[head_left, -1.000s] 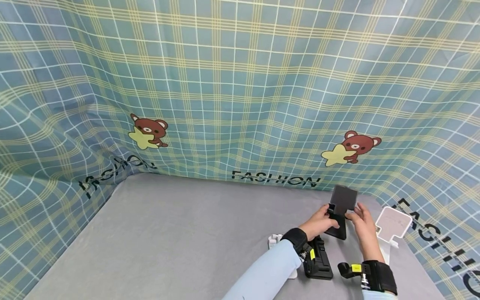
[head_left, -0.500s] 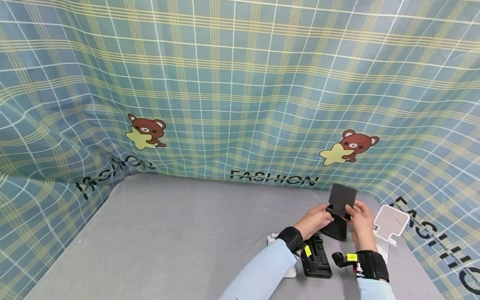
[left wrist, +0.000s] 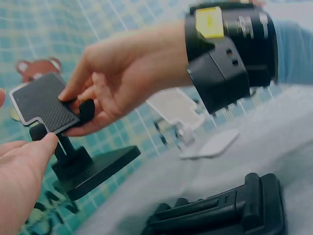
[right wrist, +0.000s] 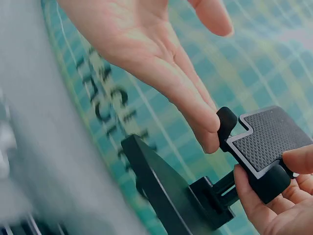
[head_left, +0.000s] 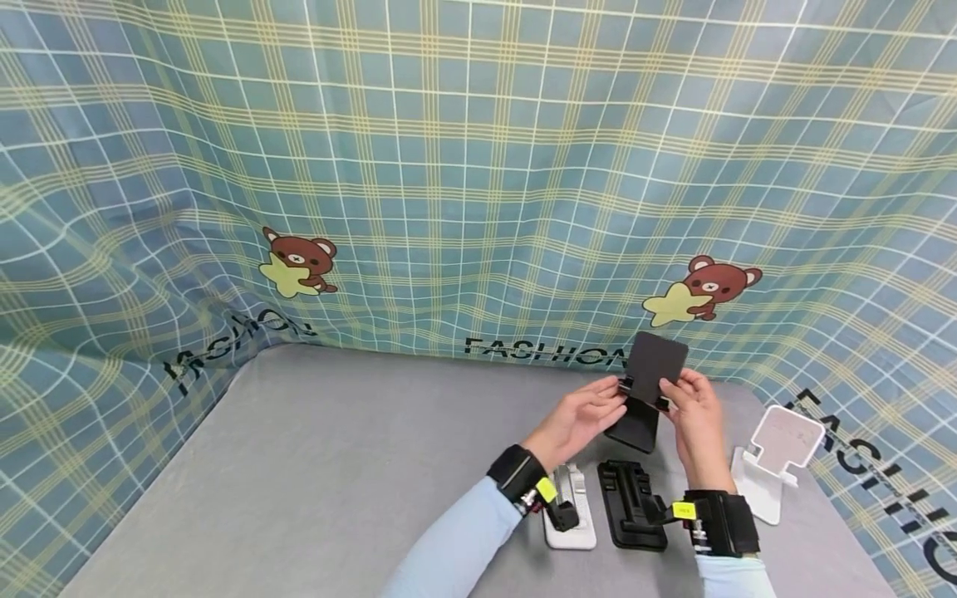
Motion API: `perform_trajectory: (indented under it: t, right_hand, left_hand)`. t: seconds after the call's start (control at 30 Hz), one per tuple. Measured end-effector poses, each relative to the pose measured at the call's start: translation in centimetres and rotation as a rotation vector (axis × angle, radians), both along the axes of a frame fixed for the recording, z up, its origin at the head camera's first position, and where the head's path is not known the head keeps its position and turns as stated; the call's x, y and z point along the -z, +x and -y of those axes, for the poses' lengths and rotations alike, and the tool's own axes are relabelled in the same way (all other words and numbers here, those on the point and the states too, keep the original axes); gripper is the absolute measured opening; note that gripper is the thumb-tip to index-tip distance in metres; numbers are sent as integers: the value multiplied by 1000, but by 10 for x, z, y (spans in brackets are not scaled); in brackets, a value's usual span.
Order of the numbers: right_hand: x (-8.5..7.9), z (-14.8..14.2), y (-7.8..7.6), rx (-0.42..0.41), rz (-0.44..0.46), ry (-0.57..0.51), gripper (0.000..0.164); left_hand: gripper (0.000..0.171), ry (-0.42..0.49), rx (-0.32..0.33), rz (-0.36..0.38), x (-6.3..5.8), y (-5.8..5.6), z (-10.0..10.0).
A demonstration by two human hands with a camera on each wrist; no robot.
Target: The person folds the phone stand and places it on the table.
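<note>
An unfolded black phone stand point(head_left: 658, 365), with a textured plate and a flat base, is held up in the air over the far right of the table. My right hand point(head_left: 697, 411) pinches the lower right corner of its plate between thumb and fingers. On the other side, my left hand point(head_left: 577, 422) has its fingers extended, fingertips right at the small support hook point(right wrist: 226, 122) on the plate's left. In the right wrist view the base point(right wrist: 161, 183) tilts below the plate, joined by a short post.
A folded black phone stand point(head_left: 634, 502) and a folded white one point(head_left: 571, 523) lie side by side near me. An unfolded white phone stand point(head_left: 785, 440) stands to the right. A plaid curtain point(head_left: 478, 208) hangs behind the grey table point(head_left: 359, 465).
My hands have carried the black stand up and to the left. My left fingers have straightened from their hold, and the left arm no longer covers the folded stands.
</note>
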State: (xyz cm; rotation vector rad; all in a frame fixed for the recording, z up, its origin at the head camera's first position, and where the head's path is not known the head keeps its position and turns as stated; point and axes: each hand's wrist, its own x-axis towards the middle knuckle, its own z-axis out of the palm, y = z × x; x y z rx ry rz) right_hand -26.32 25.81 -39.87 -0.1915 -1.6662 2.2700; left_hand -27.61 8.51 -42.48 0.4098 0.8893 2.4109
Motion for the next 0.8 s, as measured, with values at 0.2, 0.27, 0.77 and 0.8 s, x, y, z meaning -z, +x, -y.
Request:
perform_trajectory:
  t: [0.2,0.27,0.77,0.8]
  right_hand:
    - [-14,42,12,-117,-36,71,17]
    - [-18,57,16,-145,-39,91,18]
    - [-7,125,38,-287,-1,112,21]
    - [-6,127,39,-292,1,106,21]
  left_hand:
    - [62,80,-11,-24,-6,23,52]
    - [62,99,-25,-18,-8,31,68]
    - [60,114,-101,23,-2,83,143]
    - [60,112,-104,25,-1,85,145]
